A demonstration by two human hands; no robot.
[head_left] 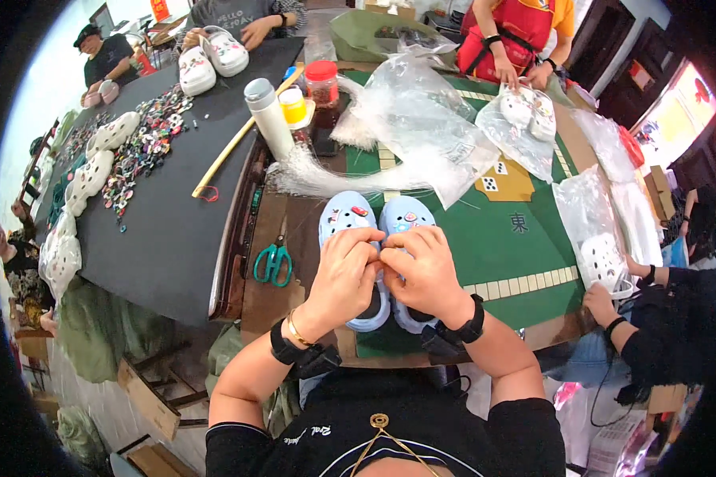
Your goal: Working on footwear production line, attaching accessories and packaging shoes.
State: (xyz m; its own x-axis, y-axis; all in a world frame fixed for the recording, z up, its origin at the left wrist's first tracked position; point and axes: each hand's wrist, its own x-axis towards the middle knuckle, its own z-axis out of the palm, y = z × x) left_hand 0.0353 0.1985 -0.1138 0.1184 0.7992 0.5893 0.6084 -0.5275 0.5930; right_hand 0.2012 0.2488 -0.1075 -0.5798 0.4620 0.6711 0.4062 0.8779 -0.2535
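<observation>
Head view: a pair of pale-blue perforated foam clogs (344,218) sits side by side, toes pointing away, on the near part of the green printed tabletop (533,250). Left hand (342,266) is over the left shoe, right hand (428,266) over the right. Fingers curled, tips drawn together above the gap between the shoes; can't tell if they're clamped on anything.

Status: small colourful charms (359,211) are on both toes, so decorating looks at least partly done. Some holes bare; can't tell if that's final. Any link between the shoes is hidden by the fingers, so I'd count that as unconfirmed. Teal-handled scissors (274,263) lie unheld to the left; a bundle of thin clear plastic strands (314,180) lies just beyond the toes.
</observation>
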